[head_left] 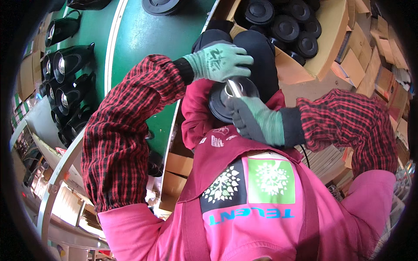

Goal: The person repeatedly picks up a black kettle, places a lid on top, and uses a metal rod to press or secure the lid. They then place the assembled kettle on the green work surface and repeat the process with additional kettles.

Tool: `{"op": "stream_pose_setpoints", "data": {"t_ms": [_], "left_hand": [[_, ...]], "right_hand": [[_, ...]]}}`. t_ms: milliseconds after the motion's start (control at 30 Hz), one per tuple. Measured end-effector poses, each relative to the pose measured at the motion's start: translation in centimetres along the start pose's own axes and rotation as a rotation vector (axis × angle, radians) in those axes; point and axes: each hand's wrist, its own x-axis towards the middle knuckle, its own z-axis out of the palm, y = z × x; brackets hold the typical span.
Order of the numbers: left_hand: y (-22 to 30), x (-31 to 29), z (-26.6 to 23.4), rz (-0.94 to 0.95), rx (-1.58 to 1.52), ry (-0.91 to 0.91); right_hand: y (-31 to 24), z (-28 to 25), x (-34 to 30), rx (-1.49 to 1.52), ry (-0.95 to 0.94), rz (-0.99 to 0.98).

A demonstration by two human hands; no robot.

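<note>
A round black part (220, 105) with a ring-shaped rim and a shiny metal centre lies in my lap, on the maroon apron. My right hand (257, 119), in a green and dark grey glove, is closed around a short, shiny metal bar-like piece (236, 88) over the part's centre. What kind of piece it is, I cannot make out; its lower end is hidden by the fingers. My left hand (220, 61), in a green glove, is held back upward just beyond the part, fingers stretched to the right. Its palm is hidden, and its lower edge comes close to the metal piece.
At the right, a cardboard box (300, 71) holds several round black parts (285, 28). A green-topped bench (148, 39) runs along my left, with another round black part (161, 5) on it. Several black lamp-like housings (67, 65) stand on its far left. Flattened cardboard (352, 61) is stacked beyond the box.
</note>
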Motion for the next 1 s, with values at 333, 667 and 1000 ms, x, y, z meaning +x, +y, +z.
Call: {"op": "stream_pose_setpoints", "data": {"t_ms": [333,667,1000], "left_hand": [[7.4,1.8,-0.7,-0.735,-0.149,0.393],[11.9,4.1,-7.2,-1.076,0.371,-0.737],[10.2,0.6,-8.7,-2.014,-1.289,-0.185]], "right_hand": [[-10.9,-6.1,-3.4,-0.863,-0.190,-1.026],[-14.9,0.4,8.2,-1.561,-0.344,-2.157],[-11.4,8.1,6.3,-2.021,-0.086,-1.462]]}}
